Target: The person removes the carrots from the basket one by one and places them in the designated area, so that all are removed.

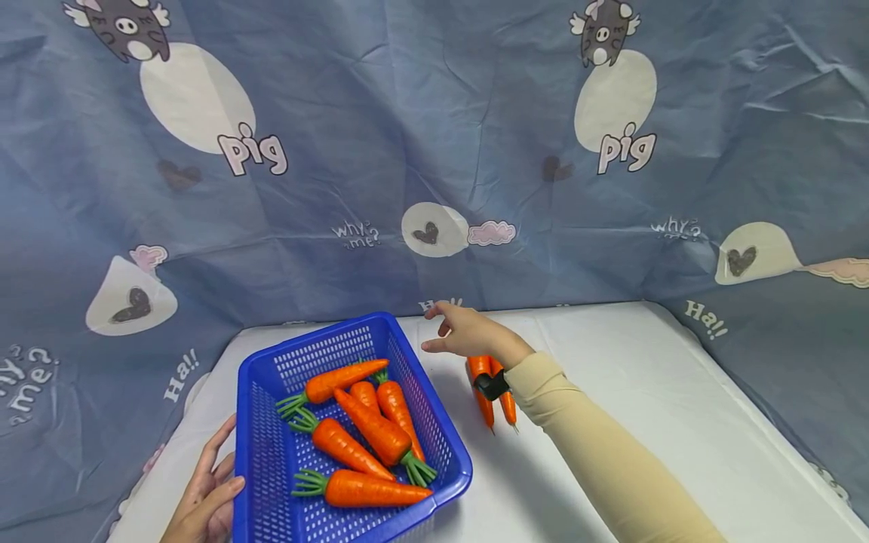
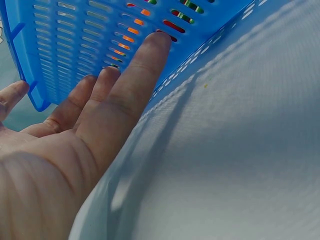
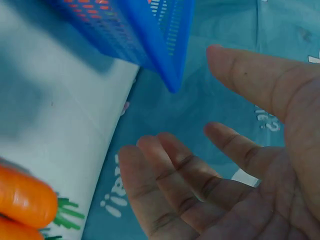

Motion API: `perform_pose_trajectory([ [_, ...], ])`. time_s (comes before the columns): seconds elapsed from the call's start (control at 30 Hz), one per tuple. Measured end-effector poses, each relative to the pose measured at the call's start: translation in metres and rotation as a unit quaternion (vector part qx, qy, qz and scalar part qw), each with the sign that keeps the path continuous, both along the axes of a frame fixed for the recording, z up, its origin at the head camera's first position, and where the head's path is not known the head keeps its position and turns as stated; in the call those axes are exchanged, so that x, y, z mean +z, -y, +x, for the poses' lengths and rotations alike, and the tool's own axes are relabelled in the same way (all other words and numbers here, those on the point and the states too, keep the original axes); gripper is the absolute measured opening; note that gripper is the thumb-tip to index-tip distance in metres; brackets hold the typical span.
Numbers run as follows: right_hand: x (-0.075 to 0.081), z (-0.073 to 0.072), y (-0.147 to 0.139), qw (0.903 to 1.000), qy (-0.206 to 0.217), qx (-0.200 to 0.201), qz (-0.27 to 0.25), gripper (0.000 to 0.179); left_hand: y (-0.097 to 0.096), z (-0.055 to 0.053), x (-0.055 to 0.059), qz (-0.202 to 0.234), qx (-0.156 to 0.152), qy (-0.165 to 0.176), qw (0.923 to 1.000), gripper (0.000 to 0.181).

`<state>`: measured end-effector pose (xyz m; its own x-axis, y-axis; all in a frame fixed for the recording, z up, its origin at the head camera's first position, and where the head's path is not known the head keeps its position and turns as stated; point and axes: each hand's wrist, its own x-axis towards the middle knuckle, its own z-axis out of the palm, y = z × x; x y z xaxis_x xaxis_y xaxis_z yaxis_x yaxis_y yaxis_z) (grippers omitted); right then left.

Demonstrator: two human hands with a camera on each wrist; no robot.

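My left hand (image 1: 207,498) is at the left side of a blue plastic basket (image 1: 246,422). In the left wrist view its straight fingers (image 2: 142,75) rest against the slotted wall, while the thumb lies near the rim. Several orange carrots (image 1: 376,489) with green stem ends lie inside the basket. Beyond the basket's right side, my right hand (image 1: 468,332) hovers with fingers spread and nothing in its grasp. Under the right wrist, two more carrots (image 1: 509,407) lie side by side on the white table, partly hidden by the wrist and its black strap piece.
A white cloth covers the table (image 1: 652,392). Behind it and at both sides hangs a blue curtain (image 1: 475,151) printed with pigs and words. The basket's raised wall stands between the right hand and the carrots inside.
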<state>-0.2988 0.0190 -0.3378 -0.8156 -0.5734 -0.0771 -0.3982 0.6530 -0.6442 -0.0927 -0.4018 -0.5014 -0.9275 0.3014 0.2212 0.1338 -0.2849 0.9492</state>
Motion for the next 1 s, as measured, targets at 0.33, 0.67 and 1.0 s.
perform_pose_trajectory([
  [0.33, 0.000, 0.002, 0.028, 0.9993, -0.014, 0.032, -0.014, 0.057, -0.002, 0.000, -0.001, 0.000, 0.014, -0.007, 0.9999, 0.076],
  [0.67, -0.004, 0.005, 0.059, 0.9973, -0.023, 0.067, -0.019, 0.052, -0.001, 0.001, 0.001, -0.003, 0.015, 0.000, 0.9999, 0.075],
  [1.0, -0.010, 0.008, 0.088, 0.9967, -0.022, 0.077, -0.007, 0.052, -0.002, 0.002, 0.002, -0.004, 0.012, -0.004, 0.9999, 0.075],
])
